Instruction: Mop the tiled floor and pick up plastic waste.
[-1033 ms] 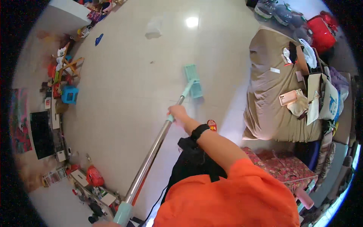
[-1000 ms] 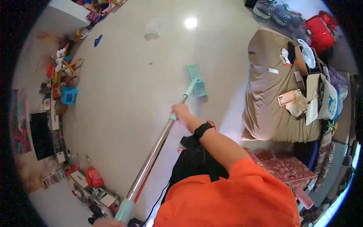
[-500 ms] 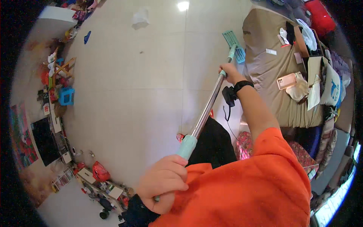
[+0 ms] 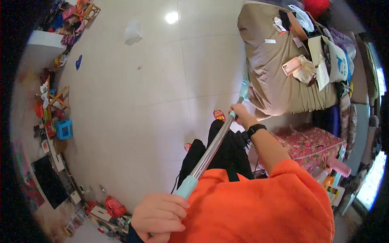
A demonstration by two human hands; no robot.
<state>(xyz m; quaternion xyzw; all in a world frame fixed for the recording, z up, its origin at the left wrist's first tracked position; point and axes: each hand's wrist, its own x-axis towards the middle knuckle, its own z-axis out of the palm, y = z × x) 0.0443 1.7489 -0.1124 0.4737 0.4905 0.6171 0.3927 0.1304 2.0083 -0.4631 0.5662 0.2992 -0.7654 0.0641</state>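
A mop [image 4: 213, 148] with a shiny metal pole and pale green fittings slants across in front of my body. My left hand [image 4: 160, 214] is closed around the green grip at its near end. Farther down, my right hand [image 4: 242, 115] wraps the pole at a green collar; a dark band circles that wrist. The mop's far end meets the floor beside the brown-covered table [image 4: 259, 65]. Its flat head is mostly hidden at the edge of the drooping cover.
On the brown cover lie a pink phone [image 4: 291, 66], a cloth and papers. A floral-covered stand [image 4: 308, 141] is at my right. A crumpled whitish sheet [image 4: 133, 32] and a blue slipper [image 4: 78, 62] lie on the tiles. A blue stool [image 4: 64, 129] stands left.
The mop head has come nearer to me and slid to the table's edge, where most of it is now hidden. My right hand has moved closer; my left hand has shifted down and left.
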